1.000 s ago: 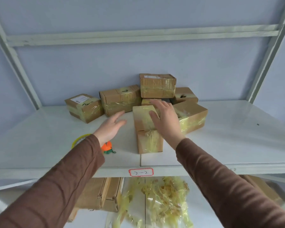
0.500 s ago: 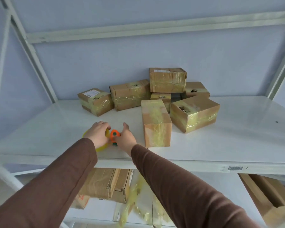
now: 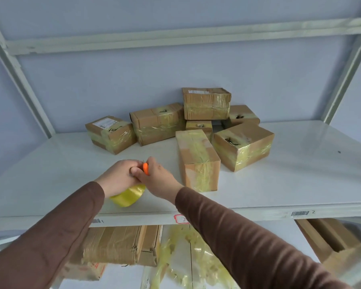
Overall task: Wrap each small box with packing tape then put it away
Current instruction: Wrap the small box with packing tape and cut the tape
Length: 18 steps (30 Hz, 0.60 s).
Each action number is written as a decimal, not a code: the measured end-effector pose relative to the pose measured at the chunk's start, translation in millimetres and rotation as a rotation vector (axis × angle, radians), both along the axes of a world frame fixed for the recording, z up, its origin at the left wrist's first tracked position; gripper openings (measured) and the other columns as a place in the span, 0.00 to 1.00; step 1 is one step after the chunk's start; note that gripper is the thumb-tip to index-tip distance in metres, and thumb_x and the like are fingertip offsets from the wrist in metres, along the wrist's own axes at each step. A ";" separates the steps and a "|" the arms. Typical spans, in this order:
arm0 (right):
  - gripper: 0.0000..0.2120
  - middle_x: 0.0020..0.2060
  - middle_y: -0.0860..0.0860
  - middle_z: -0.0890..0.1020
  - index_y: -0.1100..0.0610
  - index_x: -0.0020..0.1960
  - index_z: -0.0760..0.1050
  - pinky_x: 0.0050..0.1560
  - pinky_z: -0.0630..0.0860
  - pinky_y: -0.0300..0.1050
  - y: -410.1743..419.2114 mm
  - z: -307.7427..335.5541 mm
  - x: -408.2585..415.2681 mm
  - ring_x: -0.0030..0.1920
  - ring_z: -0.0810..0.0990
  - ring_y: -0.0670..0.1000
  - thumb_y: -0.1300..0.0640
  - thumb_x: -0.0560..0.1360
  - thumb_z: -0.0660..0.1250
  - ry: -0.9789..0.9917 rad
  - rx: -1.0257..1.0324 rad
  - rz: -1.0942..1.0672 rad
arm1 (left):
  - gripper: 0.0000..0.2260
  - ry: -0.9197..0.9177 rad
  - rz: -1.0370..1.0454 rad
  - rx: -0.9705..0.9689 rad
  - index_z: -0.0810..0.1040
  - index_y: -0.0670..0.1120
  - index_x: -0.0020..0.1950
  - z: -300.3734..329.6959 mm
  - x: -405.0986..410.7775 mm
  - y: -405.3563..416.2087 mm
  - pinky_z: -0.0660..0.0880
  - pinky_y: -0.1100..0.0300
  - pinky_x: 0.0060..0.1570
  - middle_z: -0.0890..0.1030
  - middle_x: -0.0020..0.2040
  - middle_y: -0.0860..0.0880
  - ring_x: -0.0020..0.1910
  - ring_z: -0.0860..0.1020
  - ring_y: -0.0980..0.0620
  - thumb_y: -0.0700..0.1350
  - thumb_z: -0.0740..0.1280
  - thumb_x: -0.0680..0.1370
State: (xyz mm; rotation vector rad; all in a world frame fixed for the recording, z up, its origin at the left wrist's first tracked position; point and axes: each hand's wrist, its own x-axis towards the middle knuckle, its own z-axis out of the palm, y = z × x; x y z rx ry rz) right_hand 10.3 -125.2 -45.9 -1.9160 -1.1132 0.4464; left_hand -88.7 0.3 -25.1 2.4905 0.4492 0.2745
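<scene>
Both hands are meeting over the tape roll (image 3: 128, 196) at the shelf's front edge. Left hand (image 3: 118, 177) is gripping the roll from above, fingers (image 3: 133, 170) curled down around it. Right hand (image 3: 157, 178) is closing against the left, fingers pinching a small orange cutter (image 3: 145, 168) that is poking up between the two hands. The cutter is mostly hidden, so I can't tell what kind it is or whether it's fixed to the roll.

Just right of the fingers, the tall wrapped box (image 3: 197, 160) is standing on end on the white shelf (image 3: 300, 174), yellow tape running over its top and down its front. Beyond it, further from the fingers, the other taped boxes (image 3: 206, 103) are sitting in a loose pile against the back wall, one stacked on top.

Below the fingers, on the lower shelf, I'm seeing larger cartons (image 3: 121, 245) and a heap of yellow tape scraps (image 3: 186, 257).

My read: the tall box looks done and put away, and the hands are now collecting tape and cutter for the next box. The next move calls for lifting both tools clear of the shelf without dropping the cutter, then finding an unwrapped box; none is showing on this shelf.
</scene>
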 end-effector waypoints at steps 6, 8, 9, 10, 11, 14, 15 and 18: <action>0.24 0.42 0.55 0.79 0.56 0.50 0.61 0.41 0.69 0.51 -24.7 56.1 -0.9 0.44 0.79 0.63 0.37 0.79 0.65 -0.344 0.206 -0.261 | 0.05 -0.147 -0.115 -0.210 0.84 0.49 0.42 1.7 -1.1 0.4 0.76 0.53 0.52 0.85 0.44 0.47 0.47 0.82 0.46 0.40 0.75 0.76; 0.21 0.34 0.49 0.72 0.56 0.47 0.62 0.36 0.69 0.46 -41.4 82.5 13.1 0.35 0.73 0.54 0.39 0.81 0.64 -0.211 0.338 -0.319 | 0.05 -0.193 -0.120 -0.273 0.83 0.45 0.42 -0.3 0.3 -2.7 0.74 0.55 0.54 0.86 0.46 0.47 0.49 0.82 0.45 0.38 0.74 0.77; 0.21 0.32 0.49 0.68 0.55 0.45 0.62 0.32 0.67 0.40 -49.2 90.1 19.1 0.32 0.69 0.51 0.41 0.81 0.65 -0.148 0.377 -0.331 | 0.04 -0.230 -0.104 -0.337 0.83 0.43 0.43 0.7 2.1 -4.8 0.74 0.54 0.54 0.87 0.48 0.45 0.48 0.82 0.46 0.38 0.74 0.77; 0.20 0.33 0.51 0.67 0.56 0.43 0.63 0.29 0.67 0.36 -56.8 91.9 20.6 0.32 0.67 0.49 0.42 0.81 0.65 -0.054 0.388 -0.319 | 0.03 -0.280 -0.095 -0.422 0.83 0.42 0.43 3.2 3.4 -7.4 0.73 0.54 0.54 0.86 0.49 0.43 0.47 0.81 0.48 0.39 0.74 0.77; 0.19 0.34 0.53 0.68 0.58 0.44 0.65 0.29 0.70 0.36 -64.0 88.7 17.9 0.33 0.69 0.50 0.44 0.82 0.65 0.068 0.373 -0.273 | 0.04 -0.338 -0.094 -0.511 0.83 0.42 0.43 6.5 4.5 -11.1 0.73 0.55 0.53 0.86 0.48 0.41 0.47 0.80 0.50 0.41 0.74 0.76; 0.12 0.42 0.55 0.78 0.59 0.52 0.71 0.49 0.82 0.49 -82.5 62.9 -2.5 0.42 0.78 0.51 0.49 0.83 0.64 0.295 0.310 -0.115 | 0.08 -0.458 -0.110 -0.648 0.82 0.46 0.41 26.3 12.5 -22.5 0.75 0.60 0.49 0.85 0.47 0.39 0.45 0.80 0.51 0.49 0.74 0.74; 0.11 0.45 0.52 0.80 0.57 0.58 0.72 0.55 0.81 0.51 -88.5 54.5 -9.2 0.45 0.80 0.50 0.49 0.83 0.64 0.330 0.333 -0.081 | 0.07 -0.479 -0.123 -0.678 0.83 0.47 0.40 34.4 17.6 -26.3 0.76 0.62 0.47 0.86 0.47 0.41 0.44 0.81 0.52 0.49 0.74 0.74; 0.28 0.52 0.34 0.80 0.39 0.79 0.59 0.61 0.79 0.44 -104.1 46.9 -26.8 0.54 0.83 0.48 0.45 0.82 0.65 0.329 0.398 0.031 | 0.06 -0.487 -0.130 -0.755 0.83 0.46 0.41 54.5 37.7 -36.2 0.78 0.64 0.41 0.86 0.43 0.46 0.41 0.81 0.53 0.45 0.72 0.78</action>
